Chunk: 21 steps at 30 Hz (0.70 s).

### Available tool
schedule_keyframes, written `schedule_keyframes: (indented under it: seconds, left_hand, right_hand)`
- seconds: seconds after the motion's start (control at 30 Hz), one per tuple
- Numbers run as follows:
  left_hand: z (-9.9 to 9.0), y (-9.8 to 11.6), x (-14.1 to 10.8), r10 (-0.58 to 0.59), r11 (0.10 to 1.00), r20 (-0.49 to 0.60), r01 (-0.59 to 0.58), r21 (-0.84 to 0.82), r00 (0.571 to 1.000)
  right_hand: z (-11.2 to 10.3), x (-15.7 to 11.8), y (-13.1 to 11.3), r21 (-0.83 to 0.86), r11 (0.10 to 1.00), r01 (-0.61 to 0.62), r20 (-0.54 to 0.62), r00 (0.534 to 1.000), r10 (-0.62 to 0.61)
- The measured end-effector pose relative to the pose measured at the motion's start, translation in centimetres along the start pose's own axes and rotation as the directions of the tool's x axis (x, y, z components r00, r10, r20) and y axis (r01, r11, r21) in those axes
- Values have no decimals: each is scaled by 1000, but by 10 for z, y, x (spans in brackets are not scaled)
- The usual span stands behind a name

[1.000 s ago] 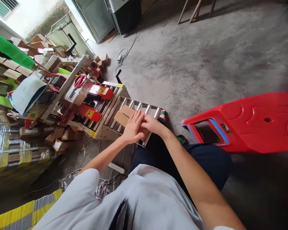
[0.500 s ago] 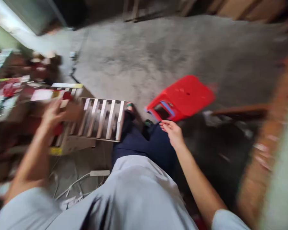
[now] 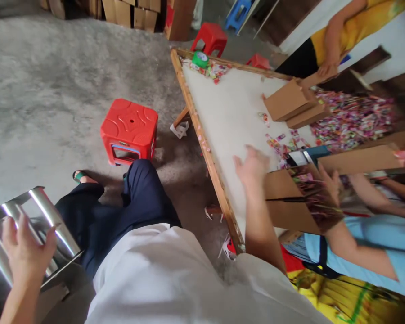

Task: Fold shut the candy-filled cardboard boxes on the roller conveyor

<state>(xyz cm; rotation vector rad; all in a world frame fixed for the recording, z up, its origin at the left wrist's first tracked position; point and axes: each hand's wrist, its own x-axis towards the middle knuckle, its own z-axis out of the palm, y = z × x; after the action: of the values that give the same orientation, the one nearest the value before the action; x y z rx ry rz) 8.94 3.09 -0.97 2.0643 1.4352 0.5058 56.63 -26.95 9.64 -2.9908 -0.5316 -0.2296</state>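
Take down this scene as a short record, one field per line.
Left hand: fingers spread over metal rollers, contact unclear
Right hand: blurred, fingers spread over the white table, nothing visibly held
Beside right hand: open carton with packets inside, a co-worker's hand at it
Far table corner: green roll
Floor: red stool, left of the table

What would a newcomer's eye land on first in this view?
Probably the nearer red stool, left of centre, bright against the grey floor. Next, the heap of colourful small packets on the right part of the pale table. The person's right hand, blurred, is over that table; the left hand is at the metal rollers, lower left.
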Motion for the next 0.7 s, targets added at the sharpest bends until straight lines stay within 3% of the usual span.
schedule_keyframes:
  seconds: [0.07,0.13,0.2,0.27,0.33,0.43,0.5,0.57,0.63,0.67,0.7]
  left_hand:
    - [12,-9,7,95,995,-84,-93,24,992]
    - [27,-11,19,132,991,-84,-131,19,988]
    - [42,-7,30,122,993,-61,-122,0,991]
    - [62,7,39,142,988,-26,-143,-50,990]
    - [89,31,43,188,970,42,-179,-162,981]
    - [142,87,39,235,902,263,-110,-417,936]
    - [179,134,27,255,822,439,45,-567,862]
    - [208,181,10,264,710,592,263,-653,761]
    - [226,221,-12,232,592,753,524,-612,616]
    - [231,237,-22,241,541,829,640,-546,504]
    - [236,248,-31,248,515,856,686,-513,454]
  right_hand:
    - [-25,13,52,-193,947,-255,-111,965,237]
    - [-36,15,98,-280,862,-422,-36,902,430]
    - [-36,13,129,-325,841,-432,99,869,484]
    - [-32,12,143,-346,870,-352,163,890,426]
    - [-30,12,141,-366,886,-285,149,922,358]
    - [-40,8,122,-345,903,-257,92,948,305]
    - [-54,-3,101,-296,919,-262,23,959,281]
    - [-70,-23,75,-248,946,-212,-30,977,211]
    - [-83,-48,48,-234,968,-91,-77,994,75]
    - [-87,-61,36,-238,971,0,-92,996,-23]
    - [-88,-74,26,-235,966,109,-96,986,-134]
